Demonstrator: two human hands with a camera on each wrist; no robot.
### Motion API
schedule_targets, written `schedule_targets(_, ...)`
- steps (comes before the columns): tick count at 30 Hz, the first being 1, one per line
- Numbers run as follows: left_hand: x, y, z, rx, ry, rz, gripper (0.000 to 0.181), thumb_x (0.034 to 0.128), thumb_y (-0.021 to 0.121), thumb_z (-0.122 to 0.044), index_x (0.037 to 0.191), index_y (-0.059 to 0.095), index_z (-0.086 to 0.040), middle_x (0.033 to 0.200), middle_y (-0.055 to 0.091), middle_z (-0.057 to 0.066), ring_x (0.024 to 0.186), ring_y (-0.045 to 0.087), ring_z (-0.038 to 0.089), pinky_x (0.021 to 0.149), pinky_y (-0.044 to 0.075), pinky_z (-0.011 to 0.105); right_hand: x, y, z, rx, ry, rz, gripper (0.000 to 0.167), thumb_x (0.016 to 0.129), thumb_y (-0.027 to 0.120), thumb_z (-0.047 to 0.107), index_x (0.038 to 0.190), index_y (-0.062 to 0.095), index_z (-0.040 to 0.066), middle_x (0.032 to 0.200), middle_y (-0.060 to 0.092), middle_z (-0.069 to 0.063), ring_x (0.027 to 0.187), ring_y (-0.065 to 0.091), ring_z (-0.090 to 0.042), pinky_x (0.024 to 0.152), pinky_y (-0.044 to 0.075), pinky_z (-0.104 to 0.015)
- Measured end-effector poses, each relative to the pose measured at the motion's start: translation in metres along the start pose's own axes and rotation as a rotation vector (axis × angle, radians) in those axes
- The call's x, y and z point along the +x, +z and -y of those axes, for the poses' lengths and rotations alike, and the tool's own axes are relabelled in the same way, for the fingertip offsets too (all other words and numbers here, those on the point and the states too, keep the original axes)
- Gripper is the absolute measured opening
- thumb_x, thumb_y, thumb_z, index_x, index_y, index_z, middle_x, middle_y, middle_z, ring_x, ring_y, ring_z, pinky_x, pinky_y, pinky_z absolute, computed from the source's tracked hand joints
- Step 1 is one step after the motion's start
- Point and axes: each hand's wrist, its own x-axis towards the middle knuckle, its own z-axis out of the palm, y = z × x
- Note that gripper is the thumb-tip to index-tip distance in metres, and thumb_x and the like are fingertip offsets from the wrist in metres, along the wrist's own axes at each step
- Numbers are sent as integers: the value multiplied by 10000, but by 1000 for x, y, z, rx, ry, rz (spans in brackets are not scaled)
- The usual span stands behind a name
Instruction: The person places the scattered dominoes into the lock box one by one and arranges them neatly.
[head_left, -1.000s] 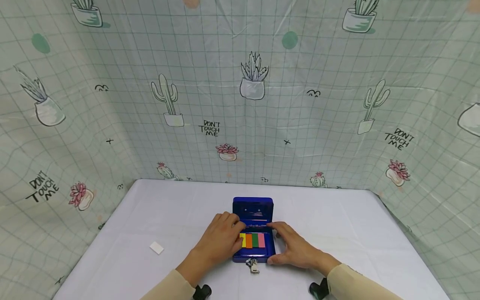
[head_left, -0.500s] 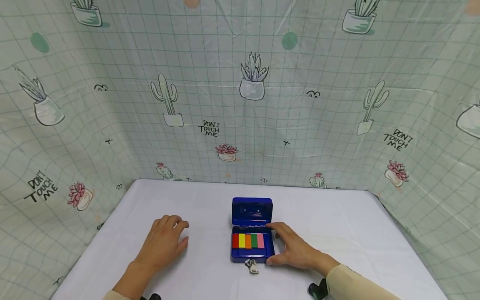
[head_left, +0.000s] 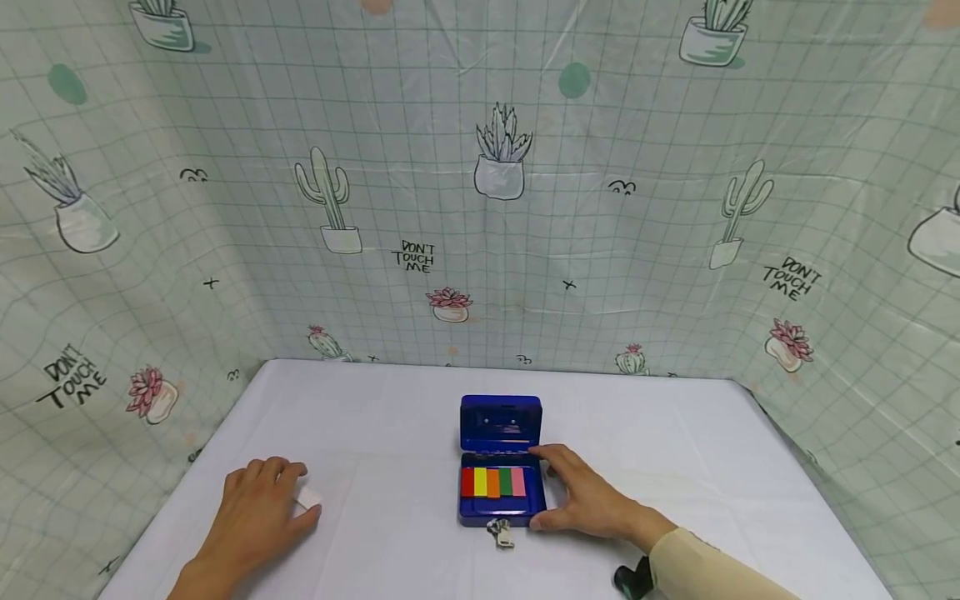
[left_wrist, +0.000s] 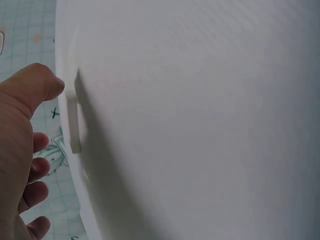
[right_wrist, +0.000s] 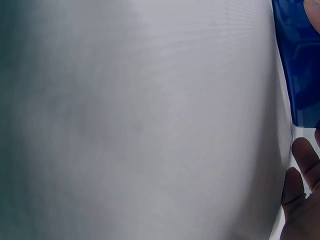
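Note:
A small white block lies on the table at left, between the thumb and forefinger of my left hand. In the left wrist view the thumb is apart from that block, with the other fingers loosely bent. A blue cash box stands at the centre with its lid raised. Red, yellow, orange, green and pink blocks form a row inside it. My right hand holds the box's right side, thumb at the front corner and forefinger near the hinge. The right wrist view shows only part of the box.
Small silver keys hang at the front of the box. A white cloth covers the table. Behind it and at both sides hangs a curtain with a grid and cactus print.
My left hand has left the box and moved left to the white block. Red now shows at the row's left end, where the hand was. The right hand stays on the box.

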Motion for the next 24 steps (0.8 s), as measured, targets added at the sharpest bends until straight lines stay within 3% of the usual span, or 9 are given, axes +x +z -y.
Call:
schedule_targets(5,-5,3,6,11,-40,28,525,814,851,-445,1129,691,-58,1084,650,125,1036,563,371,903,401,607,1,0,0,-5,1,2,980,798,876,563,1573,402,197,1580,438,-65,1350,512,-293,1148,422,-643)
schedule_targets(15,-5,6,9,26,-39,31,448,819,846,-456,1007,707,-74,990,635,83,971,550,334,883,398,589,0,0,-1,-1,10,5,985,800,880,552,1579,396,193,1592,428,-82,1349,507,-303,1150,416,-651)
schedule_targets(20,-3,7,10,25,-28,15,448,820,838,-442,1038,710,-72,1004,644,85,993,561,345,876,390,585,0,0,-1,-4,9,1,984,799,880,556,1578,398,196,1592,429,-80,1349,509,-301,1148,419,-648)
schedule_targets(24,-3,6,9,22,-54,39,475,819,834,-456,1050,720,-57,991,645,87,970,547,334,862,383,576,0,0,-1,-6,9,6,981,801,878,554,1578,399,196,1595,426,-82,1352,508,-298,1150,418,-647)
